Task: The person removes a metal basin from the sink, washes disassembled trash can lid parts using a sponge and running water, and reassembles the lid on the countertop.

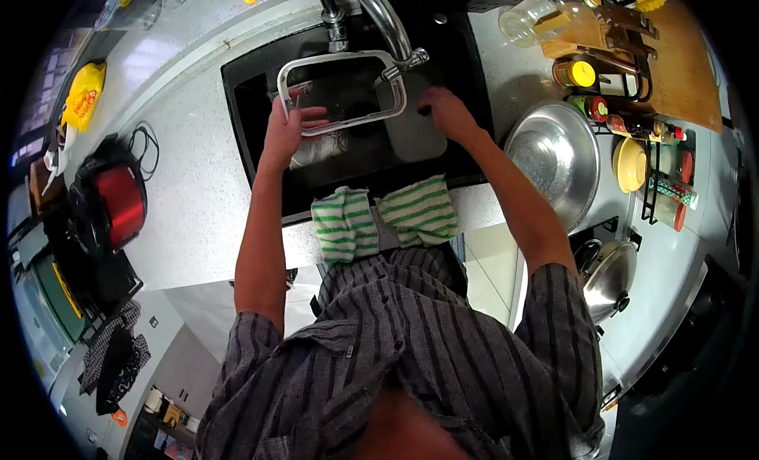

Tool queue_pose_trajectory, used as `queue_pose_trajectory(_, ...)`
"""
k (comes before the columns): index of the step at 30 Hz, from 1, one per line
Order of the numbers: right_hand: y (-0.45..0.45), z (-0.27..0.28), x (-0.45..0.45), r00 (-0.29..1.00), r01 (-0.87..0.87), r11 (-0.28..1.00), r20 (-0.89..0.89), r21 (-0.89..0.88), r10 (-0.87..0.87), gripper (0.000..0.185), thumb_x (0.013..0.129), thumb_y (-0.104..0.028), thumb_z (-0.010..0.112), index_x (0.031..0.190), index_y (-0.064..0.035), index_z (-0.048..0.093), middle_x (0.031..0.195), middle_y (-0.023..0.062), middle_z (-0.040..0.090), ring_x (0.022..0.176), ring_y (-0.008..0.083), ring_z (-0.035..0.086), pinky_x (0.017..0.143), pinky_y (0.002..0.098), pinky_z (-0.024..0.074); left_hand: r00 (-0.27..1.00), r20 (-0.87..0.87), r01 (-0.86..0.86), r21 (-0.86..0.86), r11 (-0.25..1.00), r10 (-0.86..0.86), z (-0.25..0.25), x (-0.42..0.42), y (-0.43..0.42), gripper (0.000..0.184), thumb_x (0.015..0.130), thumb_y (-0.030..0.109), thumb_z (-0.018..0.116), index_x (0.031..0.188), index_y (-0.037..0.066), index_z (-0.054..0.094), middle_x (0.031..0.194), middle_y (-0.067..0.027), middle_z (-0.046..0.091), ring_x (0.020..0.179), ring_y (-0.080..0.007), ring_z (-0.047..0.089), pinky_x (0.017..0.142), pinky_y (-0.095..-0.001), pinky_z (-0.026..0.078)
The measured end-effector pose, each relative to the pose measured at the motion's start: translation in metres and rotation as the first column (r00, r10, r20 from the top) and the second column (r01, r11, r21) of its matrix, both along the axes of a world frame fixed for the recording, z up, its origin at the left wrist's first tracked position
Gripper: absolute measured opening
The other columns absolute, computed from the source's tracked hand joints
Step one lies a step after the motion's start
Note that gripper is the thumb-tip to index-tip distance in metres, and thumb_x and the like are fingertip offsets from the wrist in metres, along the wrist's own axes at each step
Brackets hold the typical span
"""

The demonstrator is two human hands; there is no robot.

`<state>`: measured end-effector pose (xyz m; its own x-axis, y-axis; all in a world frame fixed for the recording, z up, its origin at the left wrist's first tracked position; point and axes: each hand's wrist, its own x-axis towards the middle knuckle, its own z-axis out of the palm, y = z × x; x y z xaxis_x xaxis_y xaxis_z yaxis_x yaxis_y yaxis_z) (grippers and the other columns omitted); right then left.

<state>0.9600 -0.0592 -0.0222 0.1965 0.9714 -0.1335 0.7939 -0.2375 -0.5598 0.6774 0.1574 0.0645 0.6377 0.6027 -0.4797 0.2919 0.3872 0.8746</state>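
My left hand (288,136) is closed on the near-left side of a rectangular frame-like piece (348,126) with rounded corners and a pale rim. Its middle is see-through or hollow; I cannot tell which. The piece is over the black sink (237,104), below the chrome faucet (383,21). To the right of the faucet head, my right hand (451,116) has its fingers curled in; what they hold, if anything, is hidden. A grey panel with rounded corners (417,136) shows in the sink, left of and below that hand.
Two green-striped cloths (345,223) (419,213) hang over the sink's front edge. A large metal bowl (553,164) stands right of the sink, near jars (575,73) and a yellow bowl (630,164). Left on the counter is a red-and-black appliance (118,199).
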Motion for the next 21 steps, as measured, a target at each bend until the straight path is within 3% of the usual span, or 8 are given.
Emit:
queue_pose_trajectory(1, 0.001, 0.010, -0.003, 0.993, 0.103, 0.986, -0.073, 0.127, -0.095, 0.027, 0.086, 0.004, 0.053, 0.103, -0.0034, 0.072, 0.118, 0.0187, 0.065, 0.110, 0.0385, 0.060, 0.097, 0.0440, 0.0490, 1.000, -0.012, 0.004, 0.001, 1.000, -0.004, 0.001, -0.007, -0.003, 0.039, 0.103, 0.006, 0.028, 0.142, 0.007, 0.026, 0.119, -0.0273, 0.064, 0.097, -0.0347, 0.072, 0.077, -0.0429, 0.061)
queue_pose_trajectory(5, 0.027, 0.051, -0.014, 0.924, 0.315, 0.949, -0.218, -0.027, -0.313, 0.026, 0.088, -0.002, 0.056, 0.109, -0.0048, 0.071, 0.118, 0.0212, 0.064, 0.107, 0.0404, 0.061, 0.093, 0.0442, 0.0492, 1.000, -0.011, -0.026, -0.033, 0.999, 0.026, -0.006, -0.021, -0.012, 0.034, 0.106, 0.012, 0.031, 0.139, 0.006, 0.030, 0.119, -0.0255, 0.064, 0.102, -0.0350, 0.070, 0.085, -0.0436, 0.060)
queue_pose_trajectory(8, 0.049, 0.034, -0.010, 0.797, 0.589, 0.744, -0.381, 0.317, -0.469, 0.027, 0.090, -0.006, 0.057, 0.114, -0.0051, 0.068, 0.116, 0.0210, 0.063, 0.105, 0.0399, 0.061, 0.090, 0.0443, 0.0502, 0.996, -0.046, -0.072, -0.028, 0.997, 0.071, 0.003, -0.023, -0.018, 0.032, 0.105, 0.011, 0.032, 0.137, 0.006, 0.031, 0.116, -0.0249, 0.065, 0.100, -0.0337, 0.071, 0.085, -0.0438, 0.060)
queue_pose_trajectory(11, 0.078, 0.018, -0.018, 0.939, 0.331, 0.838, -0.244, 0.433, -0.245, 0.031, 0.089, -0.008, 0.063, 0.119, -0.0110, 0.068, 0.102, 0.0165, 0.066, 0.092, 0.0301, 0.066, 0.077, 0.0394, 0.0504, 0.991, -0.010, -0.137, -0.058, 0.989, 0.137, 0.007, -0.023, -0.026, 0.030, 0.104, 0.010, 0.034, 0.134, 0.007, 0.032, 0.113, -0.0247, 0.066, 0.100, -0.0332, 0.071, 0.083, -0.0445, 0.061)
queue_pose_trajectory(13, 0.079, 0.005, -0.027, 0.943, 0.311, 0.915, -0.205, 0.258, -0.263, 0.033, 0.089, -0.011, 0.065, 0.122, -0.0118, 0.067, 0.112, 0.0167, 0.065, 0.099, 0.0343, 0.064, 0.084, 0.0416, 0.0507, 0.983, 0.037, -0.177, -0.013, 0.984, 0.177, 0.009, -0.024, -0.033, 0.029, 0.102, 0.008, 0.033, 0.132, 0.007, 0.031, 0.111, -0.0268, 0.066, 0.097, -0.0349, 0.071, 0.078, -0.0429, 0.061)
queue_pose_trajectory(15, 0.079, -0.026, -0.034, 0.978, 0.205, 0.919, -0.024, 0.336, -0.209, 0.031, 0.089, -0.012, 0.066, 0.120, -0.0109, 0.067, 0.114, 0.0170, 0.065, 0.103, 0.0366, 0.063, 0.088, 0.0433, 0.0504, 0.974, 0.079, -0.215, 0.004, 0.977, 0.215, 0.008, -0.027, -0.039, 0.028, 0.101, 0.007, 0.033, 0.129, 0.006, 0.031, 0.109, -0.0276, 0.066, 0.096, -0.0358, 0.072, 0.076, -0.0424, 0.062)
queue_pose_trajectory(19, 0.050, -0.009, -0.073, 0.787, 0.606, 0.745, -0.346, 0.280, -0.510, 0.028, 0.087, -0.009, 0.067, 0.114, -0.0035, 0.063, 0.112, 0.0194, 0.060, 0.104, 0.0412, 0.059, 0.091, 0.0477, 0.0493, 0.960, 0.122, -0.252, -0.024, 0.967, 0.253, -0.002, -0.018, -0.051, 0.023, 0.102, 0.006, 0.031, 0.125, 0.006, 0.030, 0.106, -0.0267, 0.066, 0.093, -0.0365, 0.072, 0.075, -0.0430, 0.063)
queue_pose_trajectory(21, 0.042, 0.004, -0.094, 0.743, 0.668, 0.688, -0.282, 0.282, -0.607, 0.023, 0.086, -0.011, 0.069, 0.108, -0.0040, 0.066, 0.106, 0.0181, 0.062, 0.101, 0.0390, 0.060, 0.089, 0.0471, 0.0482, 0.958, 0.127, -0.253, -0.042, 0.967, 0.256, -0.013, -0.016, -0.060, 0.022, 0.103, 0.006, 0.030, 0.125, 0.006, 0.030, 0.106, -0.0267, 0.066, 0.092, -0.0366, 0.072, 0.075, -0.0425, 0.063)
